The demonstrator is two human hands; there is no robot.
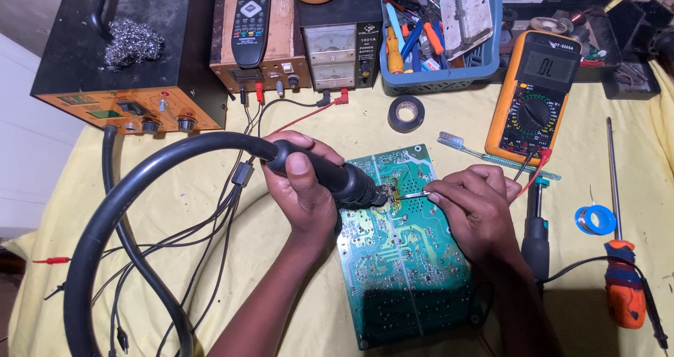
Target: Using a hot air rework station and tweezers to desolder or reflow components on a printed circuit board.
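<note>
Gripping the hot-air wand, the left hand aims its nozzle at the board mid-bench; the right hand pinches tweezers there. Lingering heat may scorch the board, and a slip may knock neighbouring parts.

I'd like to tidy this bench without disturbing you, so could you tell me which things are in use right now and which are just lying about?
In use:
- left hand gripping the black hot-air handle
- right hand holding thin tweezers
- green circuit board

Lying about:
- multimeter
- black tape roll
- toothbrush
- orange-handled screwdriver
- remote control
- blue basket of tools
</note>
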